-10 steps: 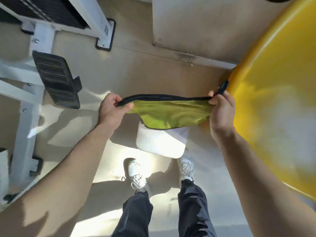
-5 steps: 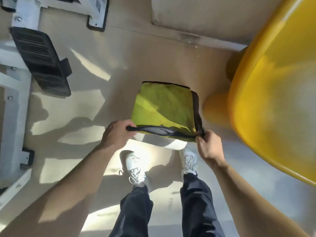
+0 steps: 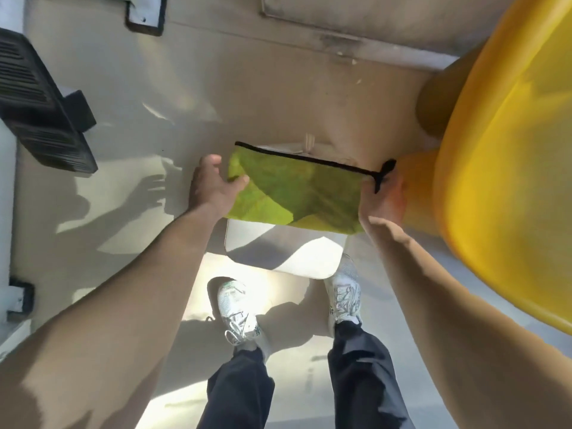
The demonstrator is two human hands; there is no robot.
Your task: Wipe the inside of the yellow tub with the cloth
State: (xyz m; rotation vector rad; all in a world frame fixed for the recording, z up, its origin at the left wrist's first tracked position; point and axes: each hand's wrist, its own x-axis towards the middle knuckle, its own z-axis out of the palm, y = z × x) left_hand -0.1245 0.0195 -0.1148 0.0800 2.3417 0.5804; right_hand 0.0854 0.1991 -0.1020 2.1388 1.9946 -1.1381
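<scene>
The left hand [image 3: 213,184] pinches the left edge of the cloth [image 3: 294,193], thumb on top of the fabric and fingers under it. The right hand [image 3: 382,196] grips the cloth's right edge, closed on the fabric just below a black loop at the corner. Between the two hands the cloth is stretched out flat, yellow-green with a black hem along its far side, folded so that its near edge runs straight. It hangs in the air above the floor [image 3: 216,88], over a white panel [image 3: 278,252] that lies in front of the person's shoes [image 3: 238,311].

The tub [image 3: 510,150] stands just to the right, its rim close beside the right hand, though I cannot tell whether they touch. The cloth is outside it, not yet inside. Far left, a black ribbed pedal [image 3: 40,103] sits on a white frame [image 3: 7,212]. Sun patches and arm shadows fall across the floor.
</scene>
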